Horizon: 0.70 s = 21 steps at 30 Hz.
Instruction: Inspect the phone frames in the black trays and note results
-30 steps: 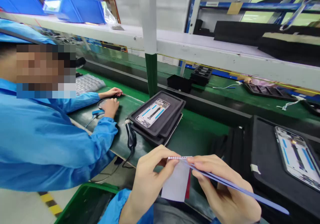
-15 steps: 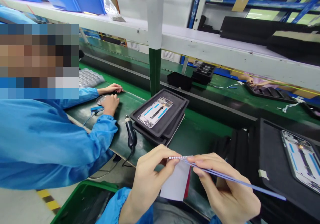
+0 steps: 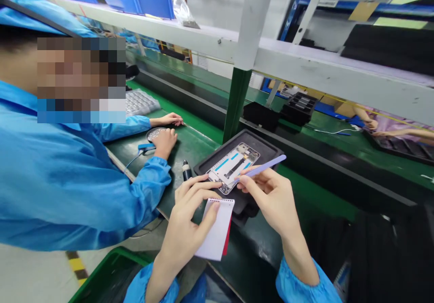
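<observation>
Head view: I see both hands low centre, over the black tray at the near edge of the desk.
Left hand: grip closed on a small spiral notepad, thumb on its face just below the spiral binding; fingertips stretch forward to the near end of the phone frame, touching or almost, I can't tell which.
Right hand: grip closed, pinching a thin lilac strip between thumb and fingers.
Strip axis: long axis runs from the fingers up and to the right; the free end sticks out past the hand over the tray's right side. Held end sits at the frame's near right edge.
Phone frame: lies flat in the black tray, long axis diagonal, near-left to far-right, roughly parallel to the strip. Blue tabs visible inside it.
Key relation: frame lies just ahead of both hands. Right hand is the nearer one with the strip, at the frame's near right corner; left hand flanks the near left corner, with the notepad hanging back toward me.
Desk: green mat, a dark handheld tool just left of the tray.
Co-worker: a person in a blue smock sits to the left, hands on the desk by a round dish, well apart from my hands.
Far side: more black trays beyond the conveyor.
</observation>
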{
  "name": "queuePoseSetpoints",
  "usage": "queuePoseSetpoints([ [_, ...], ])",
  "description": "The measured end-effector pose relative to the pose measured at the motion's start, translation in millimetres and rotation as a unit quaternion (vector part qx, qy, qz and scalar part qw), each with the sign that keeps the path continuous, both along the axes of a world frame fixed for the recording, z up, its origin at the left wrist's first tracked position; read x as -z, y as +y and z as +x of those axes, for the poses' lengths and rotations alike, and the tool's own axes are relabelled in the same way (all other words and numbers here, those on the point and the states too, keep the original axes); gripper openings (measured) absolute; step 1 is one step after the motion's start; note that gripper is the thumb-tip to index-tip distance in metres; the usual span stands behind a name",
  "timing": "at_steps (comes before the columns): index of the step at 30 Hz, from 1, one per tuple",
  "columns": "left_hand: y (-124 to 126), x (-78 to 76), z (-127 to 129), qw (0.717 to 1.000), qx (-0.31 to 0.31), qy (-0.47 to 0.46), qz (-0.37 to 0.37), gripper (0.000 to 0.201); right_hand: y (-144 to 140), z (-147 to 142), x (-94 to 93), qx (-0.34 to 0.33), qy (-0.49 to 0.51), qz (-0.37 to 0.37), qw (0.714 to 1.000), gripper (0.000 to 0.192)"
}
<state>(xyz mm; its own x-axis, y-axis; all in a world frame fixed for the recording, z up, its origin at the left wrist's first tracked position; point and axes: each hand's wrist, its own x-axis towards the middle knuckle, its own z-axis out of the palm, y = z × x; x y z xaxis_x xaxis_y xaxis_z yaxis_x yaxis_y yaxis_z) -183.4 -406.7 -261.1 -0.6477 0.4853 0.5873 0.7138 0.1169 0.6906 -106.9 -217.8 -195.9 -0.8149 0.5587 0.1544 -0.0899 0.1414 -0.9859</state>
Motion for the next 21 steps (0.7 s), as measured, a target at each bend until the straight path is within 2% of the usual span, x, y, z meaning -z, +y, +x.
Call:
queuePoseSetpoints([
  [3, -2.7, 0.8, -2.9, 1.0, 0.016, -0.004, 0.014, 0.021, 0.5, -11.3, 1.3, -0.038, -0.043, 0.0, 0.998, 0.033],
  [7, -7.3, -0.6, -5.8, 1.0, 0.03, 0.004, 0.009, 0.023, 1.5, -15.4, 0.6, -0.063, -0.082, 0.014, 0.995, 0.029],
  [12, -10.1, -0.3, -9.3, 0.999, 0.032, -0.002, 0.003, 0.023, 2.7, -19.0, -1.4, -0.066, -0.115, 0.034, 0.991, 0.023],
  [21, -10.2, -0.5, -9.1, 0.999, 0.027, -0.022, 0.011, 0.022, -0.2, -19.0, -2.5, -0.068, -0.115, 0.05, 0.99, 0.024],
])
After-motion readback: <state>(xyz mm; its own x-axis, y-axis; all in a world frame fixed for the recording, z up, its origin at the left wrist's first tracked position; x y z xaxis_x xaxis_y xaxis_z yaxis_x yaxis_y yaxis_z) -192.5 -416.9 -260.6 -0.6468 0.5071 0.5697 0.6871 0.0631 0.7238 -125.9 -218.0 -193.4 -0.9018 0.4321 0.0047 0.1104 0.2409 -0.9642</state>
